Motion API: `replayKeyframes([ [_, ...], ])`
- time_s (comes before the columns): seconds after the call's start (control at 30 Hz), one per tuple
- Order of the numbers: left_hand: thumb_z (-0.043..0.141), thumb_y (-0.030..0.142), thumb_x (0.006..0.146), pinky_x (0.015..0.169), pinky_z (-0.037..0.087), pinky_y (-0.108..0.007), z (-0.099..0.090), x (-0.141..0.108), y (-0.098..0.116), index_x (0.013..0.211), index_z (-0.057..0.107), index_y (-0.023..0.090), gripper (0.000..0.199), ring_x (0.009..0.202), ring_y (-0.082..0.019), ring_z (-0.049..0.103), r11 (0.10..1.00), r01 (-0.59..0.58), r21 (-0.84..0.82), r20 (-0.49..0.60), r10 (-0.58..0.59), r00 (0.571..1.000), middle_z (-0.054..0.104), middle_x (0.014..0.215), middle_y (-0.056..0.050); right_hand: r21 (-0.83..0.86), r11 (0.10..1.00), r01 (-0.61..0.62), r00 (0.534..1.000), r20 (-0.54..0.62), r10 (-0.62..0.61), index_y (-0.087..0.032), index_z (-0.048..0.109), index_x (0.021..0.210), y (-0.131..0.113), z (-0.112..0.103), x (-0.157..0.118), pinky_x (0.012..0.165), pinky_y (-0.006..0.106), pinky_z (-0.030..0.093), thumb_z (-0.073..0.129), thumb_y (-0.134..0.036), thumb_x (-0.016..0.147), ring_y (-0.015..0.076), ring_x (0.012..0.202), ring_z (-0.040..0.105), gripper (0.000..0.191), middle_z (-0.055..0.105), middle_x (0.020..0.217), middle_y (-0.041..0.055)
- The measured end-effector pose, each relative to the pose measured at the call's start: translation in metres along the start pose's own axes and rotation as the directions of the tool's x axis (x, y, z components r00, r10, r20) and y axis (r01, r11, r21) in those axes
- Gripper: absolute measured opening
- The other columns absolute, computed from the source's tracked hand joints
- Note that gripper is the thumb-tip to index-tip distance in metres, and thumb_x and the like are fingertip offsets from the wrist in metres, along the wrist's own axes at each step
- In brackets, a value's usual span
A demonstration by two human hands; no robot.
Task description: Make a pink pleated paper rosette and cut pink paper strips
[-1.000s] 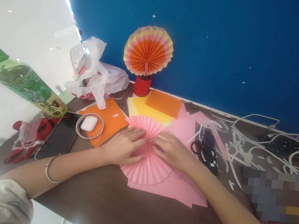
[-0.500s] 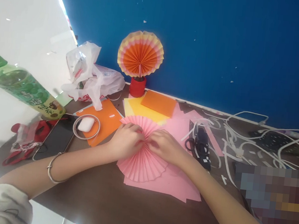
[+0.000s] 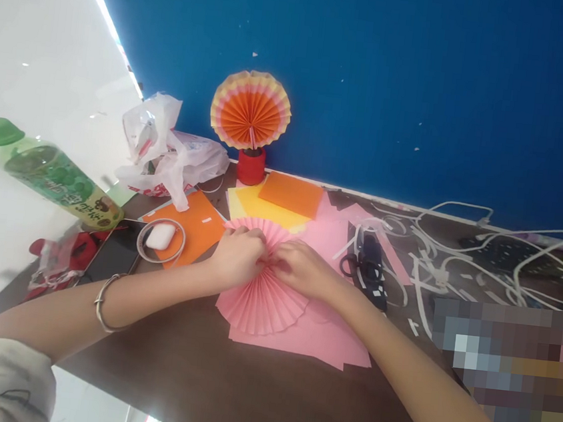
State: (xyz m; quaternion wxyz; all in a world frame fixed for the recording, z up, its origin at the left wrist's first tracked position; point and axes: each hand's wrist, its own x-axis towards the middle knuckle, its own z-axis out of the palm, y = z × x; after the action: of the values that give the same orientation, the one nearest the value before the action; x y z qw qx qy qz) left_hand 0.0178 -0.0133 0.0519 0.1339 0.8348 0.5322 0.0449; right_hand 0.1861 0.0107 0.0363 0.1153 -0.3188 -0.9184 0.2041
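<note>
A round pleated pink paper fan (image 3: 264, 306) lies over pink sheets (image 3: 308, 341) on the dark table. My left hand (image 3: 241, 257) pinches the fan near its centre, fingers curled. From the right, my right hand (image 3: 300, 267) meets it there, its fingertips closed on the same folds. The fingertips of both hands nearly touch, and the fan's centre is partly hidden beneath them. Behind stand yellow sheets (image 3: 247, 201), an orange sheet (image 3: 290, 195) and a finished orange, pink and yellow fan (image 3: 252, 110) on a red holder (image 3: 251, 166).
Left are a green-capped bottle (image 3: 58, 177), plastic bag (image 3: 167, 152), tape roll (image 3: 181, 244) around a white case (image 3: 161, 236), orange paper (image 3: 200, 219) and phone (image 3: 110, 253). Right are black scissors (image 3: 349, 265), white cables (image 3: 522, 263), paper scraps and a blurred-out area.
The view has shifted slightly, so the table things appear a little further left. Both hands stay at the fan's centre, with the right fingers slightly more drawn together.
</note>
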Motion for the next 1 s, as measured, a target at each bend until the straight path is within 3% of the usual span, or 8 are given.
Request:
replayKeyframes([
  [0.4, 0.047, 0.014, 0.072, 0.073, 0.039, -0.045, -0.005, 0.009, 0.011, 0.067, 0.061, 0.015, 0.014, 0.086, -0.029, 0.054, 0.994, -0.021, 0.109, 0.065, 0.014, 0.998, 0.059, 0.085, -0.010, 0.055, 0.998, 0.010, 1.000, 0.002, -0.010, -0.016, 0.061, 0.070, 0.000, -0.001, -0.002, 0.069, 0.029, 0.043, 0.048, -0.011, 0.078, 0.0163, 0.072, 0.058, 0.016, 0.065, 0.075, 0.0054],
  [0.63, 0.051, 0.013, 0.068, 0.070, 0.041, -0.041, -0.005, 0.012, 0.009, 0.068, 0.061, 0.014, 0.010, 0.083, -0.028, 0.055, 0.993, -0.027, 0.111, 0.099, 0.016, 0.995, 0.057, 0.084, -0.010, 0.123, 0.986, -0.116, 0.993, 0.017, 0.114, -0.018, 0.058, 0.091, 0.003, -0.011, -0.010, 0.069, 0.031, 0.045, 0.055, -0.019, 0.075, 0.0197, 0.083, 0.058, 0.017, 0.064, 0.091, 0.0068],
  [0.8, 0.049, 0.012, 0.069, 0.070, 0.041, -0.042, -0.007, 0.011, 0.011, 0.068, 0.062, 0.014, 0.013, 0.084, -0.028, 0.056, 0.997, -0.019, 0.076, 0.097, 0.012, 0.995, 0.058, 0.088, -0.011, 0.090, 0.995, -0.049, 0.998, 0.044, 0.045, -0.018, 0.062, 0.081, 0.013, -0.012, -0.013, 0.070, 0.034, 0.046, 0.055, -0.017, 0.073, 0.0192, 0.078, 0.058, 0.011, 0.064, 0.083, 0.0059],
  [1.0, 0.042, 0.011, 0.074, 0.072, 0.042, -0.042, -0.006, 0.010, 0.014, 0.077, 0.065, 0.014, 0.023, 0.089, -0.028, 0.056, 0.997, -0.047, 0.061, 0.083, 0.042, 0.996, 0.057, 0.099, -0.013, 0.096, 0.995, -0.013, 1.000, 0.016, 0.012, -0.017, 0.062, 0.085, 0.014, -0.009, -0.012, 0.074, 0.033, 0.046, 0.053, -0.013, 0.072, 0.0185, 0.081, 0.058, 0.016, 0.065, 0.087, 0.0061],
])
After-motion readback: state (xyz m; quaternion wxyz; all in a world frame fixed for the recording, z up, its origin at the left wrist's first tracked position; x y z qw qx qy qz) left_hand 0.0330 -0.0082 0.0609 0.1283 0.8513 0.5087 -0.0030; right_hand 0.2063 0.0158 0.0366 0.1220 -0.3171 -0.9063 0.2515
